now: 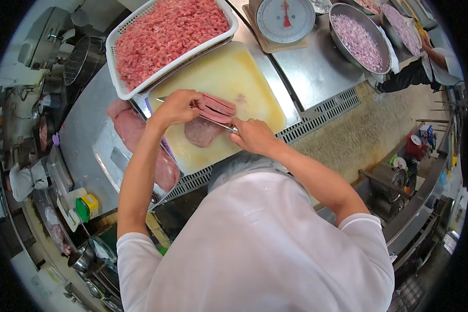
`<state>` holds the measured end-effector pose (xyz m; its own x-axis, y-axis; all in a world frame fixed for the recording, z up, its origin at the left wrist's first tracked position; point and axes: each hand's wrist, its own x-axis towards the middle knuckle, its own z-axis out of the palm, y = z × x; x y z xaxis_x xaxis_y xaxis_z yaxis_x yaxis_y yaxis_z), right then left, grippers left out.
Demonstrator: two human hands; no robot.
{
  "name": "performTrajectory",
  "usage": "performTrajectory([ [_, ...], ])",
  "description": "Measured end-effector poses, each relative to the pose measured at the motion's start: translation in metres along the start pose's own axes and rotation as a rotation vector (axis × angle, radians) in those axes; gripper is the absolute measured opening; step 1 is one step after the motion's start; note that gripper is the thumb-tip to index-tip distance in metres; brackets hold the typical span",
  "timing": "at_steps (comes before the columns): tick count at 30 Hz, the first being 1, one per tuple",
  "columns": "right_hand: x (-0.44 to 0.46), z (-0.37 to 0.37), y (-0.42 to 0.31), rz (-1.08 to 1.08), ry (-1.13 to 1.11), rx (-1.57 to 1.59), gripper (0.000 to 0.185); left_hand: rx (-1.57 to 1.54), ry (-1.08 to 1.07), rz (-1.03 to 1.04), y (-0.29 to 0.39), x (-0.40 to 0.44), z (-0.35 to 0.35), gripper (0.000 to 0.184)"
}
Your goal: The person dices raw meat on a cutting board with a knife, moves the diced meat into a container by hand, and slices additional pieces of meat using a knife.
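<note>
White shirt cloth, softly creased, fills the near side of the cutting board. On that board's smooth, yellowed surface, the left hand pinches one end of a stack of pink meat slices, moist and flat-sided. The right hand is wrapped round the handle of a knife, its thin blade along the stack's near edge. A rounded, uncut meat lump sits just beside.

Plenty looks done, I'd judge: small, ragged meat cubes heap a white plastic basket beyond the board. The stack seems part-way, sliced but not cubed. Left of the board, glossy whole meat pieces on a tray appear yet uncut.
</note>
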<state>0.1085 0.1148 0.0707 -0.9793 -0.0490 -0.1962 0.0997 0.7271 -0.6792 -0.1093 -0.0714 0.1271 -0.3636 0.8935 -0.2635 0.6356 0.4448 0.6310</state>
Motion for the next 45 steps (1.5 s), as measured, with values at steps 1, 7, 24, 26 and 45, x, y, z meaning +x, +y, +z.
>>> performTrajectory([
  [1, 0.000, 0.000, 0.000, 0.003, -0.005, 0.009, 0.036, 0.024, 0.002, -0.008, 0.001, 0.001, 0.001, 0.021],
  [7, -0.003, 0.002, 0.004, 0.000, 0.009, 0.016, 0.038, 0.121, 0.085, -0.029, 0.013, 0.001, 0.010, 0.023],
  [24, -0.006, 0.007, 0.008, -0.014, 0.014, 0.019, 0.034, 0.132, 0.066, -0.061, 0.020, 0.017, -0.026, 0.014],
  [26, -0.006, 0.007, 0.009, -0.024, 0.020, 0.019, 0.036, 0.116, 0.057, -0.031, 0.016, 0.015, -0.027, 0.017],
  [45, 0.008, -0.014, 0.009, 0.150, -0.262, 0.439, 0.082, 0.113, 0.031, 0.040, 0.006, 0.016, -0.004, 0.018],
])
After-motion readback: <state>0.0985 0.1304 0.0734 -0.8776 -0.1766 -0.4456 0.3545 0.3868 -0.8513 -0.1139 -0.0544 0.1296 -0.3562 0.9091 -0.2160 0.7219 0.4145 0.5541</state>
